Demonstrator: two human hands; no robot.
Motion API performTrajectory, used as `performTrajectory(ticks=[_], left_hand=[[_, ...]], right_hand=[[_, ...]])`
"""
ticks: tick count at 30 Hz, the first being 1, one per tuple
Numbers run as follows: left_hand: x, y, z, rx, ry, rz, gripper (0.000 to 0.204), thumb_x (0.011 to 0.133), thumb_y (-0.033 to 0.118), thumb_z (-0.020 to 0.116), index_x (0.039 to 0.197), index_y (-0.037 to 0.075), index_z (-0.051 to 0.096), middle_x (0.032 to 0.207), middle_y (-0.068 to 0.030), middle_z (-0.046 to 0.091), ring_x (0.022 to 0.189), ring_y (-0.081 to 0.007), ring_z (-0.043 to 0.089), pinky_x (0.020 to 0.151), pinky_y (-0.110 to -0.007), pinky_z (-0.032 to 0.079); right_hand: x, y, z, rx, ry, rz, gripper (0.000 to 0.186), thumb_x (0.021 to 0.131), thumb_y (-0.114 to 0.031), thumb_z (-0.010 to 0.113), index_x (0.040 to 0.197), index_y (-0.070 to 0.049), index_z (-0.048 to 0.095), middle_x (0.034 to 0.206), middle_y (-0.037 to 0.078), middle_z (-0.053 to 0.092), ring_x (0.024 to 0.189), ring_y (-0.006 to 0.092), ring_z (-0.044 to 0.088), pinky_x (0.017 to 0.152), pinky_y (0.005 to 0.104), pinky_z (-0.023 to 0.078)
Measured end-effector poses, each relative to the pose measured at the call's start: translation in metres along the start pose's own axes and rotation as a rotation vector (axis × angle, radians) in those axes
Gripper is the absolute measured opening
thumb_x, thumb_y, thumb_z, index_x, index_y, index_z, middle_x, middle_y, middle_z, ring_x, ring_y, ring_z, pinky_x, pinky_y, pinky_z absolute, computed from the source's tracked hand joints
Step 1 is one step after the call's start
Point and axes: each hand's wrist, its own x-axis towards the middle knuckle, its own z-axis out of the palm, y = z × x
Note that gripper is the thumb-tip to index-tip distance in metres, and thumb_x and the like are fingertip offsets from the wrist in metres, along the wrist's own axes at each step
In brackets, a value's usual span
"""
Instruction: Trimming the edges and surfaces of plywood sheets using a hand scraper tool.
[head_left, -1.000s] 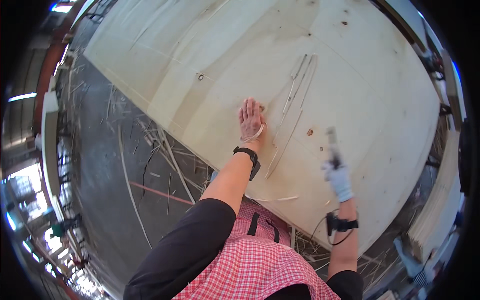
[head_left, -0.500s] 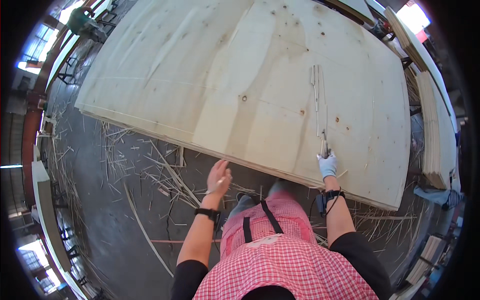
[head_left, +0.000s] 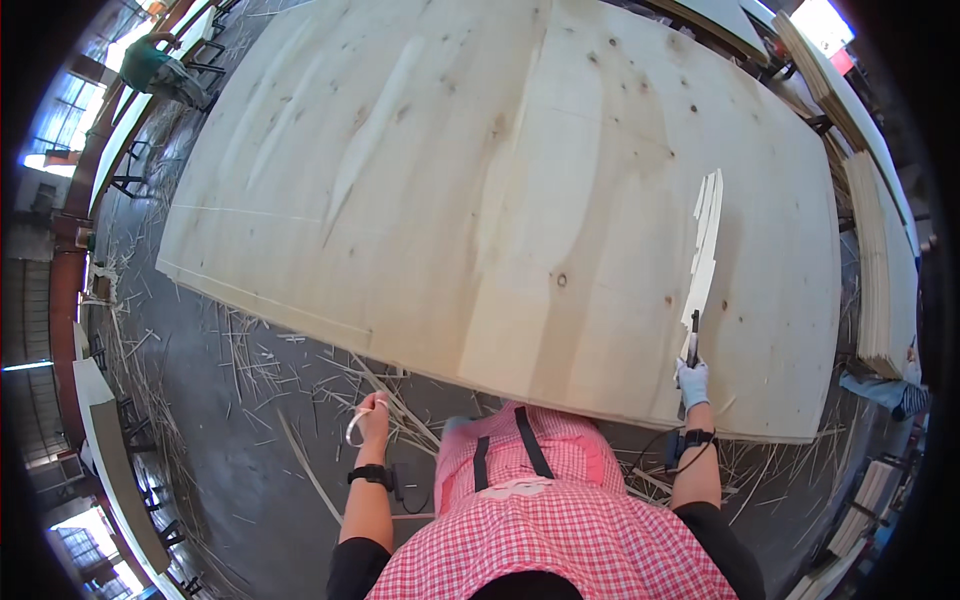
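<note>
A broad, pale stack of wood sheets [head_left: 400,270] with knots and brown streaks spreads out in front of me. My right hand [head_left: 692,382], in a white glove, is closed around a slim dark hand tool [head_left: 693,338] whose exact kind is unclear. The tool's tip points away from me, at the near end of a long, pale, jagged patch [head_left: 704,250] on the top sheet. Whether that patch is a loose strip or a cut-out, I cannot tell. My bare left hand [head_left: 374,415], off the stack's near edge, pinches a white curved band [head_left: 353,428].
Thin wood offcuts [head_left: 395,405] litter the grey floor around the stack. More sheet stacks stand at the right [head_left: 880,260] and the left [head_left: 120,470]. A person in a green top [head_left: 148,65] bends over at the far left.
My left hand has moved left and lower, fingers now closed on the white band. My right hand and tool sit further right in view; the thin slivers there now appear as a wider pale patch.
</note>
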Motion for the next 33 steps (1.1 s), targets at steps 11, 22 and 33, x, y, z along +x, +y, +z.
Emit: performTrajectory(ticks=[11, 22, 33], left_hand=[[0.205, 0.2, 0.005, 0.193, -0.253, 0.656, 0.034, 0.084, 0.001, 0.046, 0.117, 0.004, 0.052, 0.096, -0.0113, 0.061, 0.084, -0.0251, 0.06, 0.069, -0.035, 0.049], [0.328, 0.477, 0.224, 0.105, -0.549, 1.314, 0.048, 0.08, 0.005, 0.052, 0.127, 0.002, 0.044, 0.127, -0.0179, 0.046, 0.119, -0.0356, 0.043, 0.1, -0.038, 0.036], [0.368, 0.553, 0.293, 0.087, -0.406, 1.511, 0.041, 0.077, -0.002, 0.045, 0.117, 0.002, 0.055, 0.12, -0.0131, 0.054, 0.111, -0.0296, 0.049, 0.096, -0.037, 0.038]], right_hand=[[-0.032, -0.233, 0.16, 0.585, 0.028, 0.159, 0.021, 0.087, -0.026, 0.059, 0.078, -0.007, 0.057, 0.061, 0.0, 0.055, 0.046, 0.0106, 0.055, 0.037, 0.0272, 0.043], [0.029, -0.424, 0.376, 0.608, 0.067, -0.281, 0.037, 0.08, -0.014, 0.065, 0.11, -0.004, 0.047, 0.082, 0.003, 0.059, 0.056, 0.0089, 0.053, 0.05, 0.0229, 0.045], [0.092, -0.51, 0.378, 1.061, -0.015, 0.008, 0.026, 0.086, -0.016, 0.061, 0.109, -0.004, 0.057, 0.067, -0.003, 0.055, 0.048, 0.0036, 0.047, 0.039, 0.0201, 0.037]])
